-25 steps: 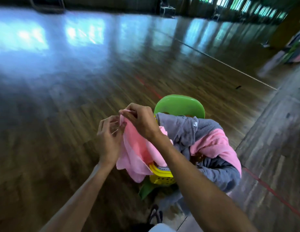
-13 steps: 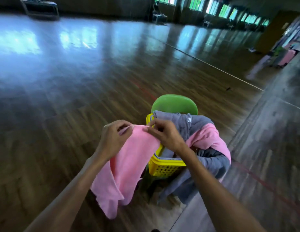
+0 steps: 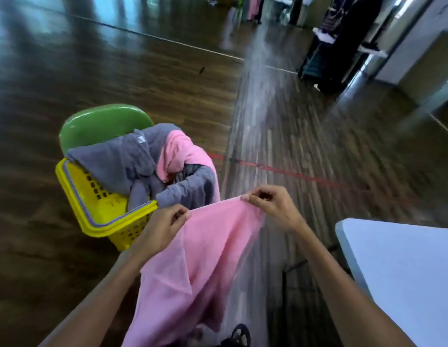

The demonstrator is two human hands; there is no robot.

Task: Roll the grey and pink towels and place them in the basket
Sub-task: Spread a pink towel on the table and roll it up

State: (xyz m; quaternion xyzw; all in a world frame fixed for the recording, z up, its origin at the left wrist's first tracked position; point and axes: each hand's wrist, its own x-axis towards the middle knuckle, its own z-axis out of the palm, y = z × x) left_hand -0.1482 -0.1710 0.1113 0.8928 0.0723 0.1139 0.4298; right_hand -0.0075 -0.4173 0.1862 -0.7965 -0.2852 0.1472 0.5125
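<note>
Your left hand (image 3: 165, 226) and right hand (image 3: 270, 206) pinch the pink towel (image 3: 200, 266) taut by its top corners; next, lay it flat on the white table (image 3: 405, 266) beyond your right hand, then roll.

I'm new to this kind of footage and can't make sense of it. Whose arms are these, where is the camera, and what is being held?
There is no machine here. The camera sits on a person's head and looks forward and down, so the two bare arms are the wearer's own. The left hand and the right hand each pinch the top edge of a pink towel, holding it stretched between them while the rest hangs down. Behind it a yellow basket sits on a green chair, stuffed with loose grey towels and another pink one, not rolled. At the right is the corner of a white table. The wooden floor is blurred.
</note>
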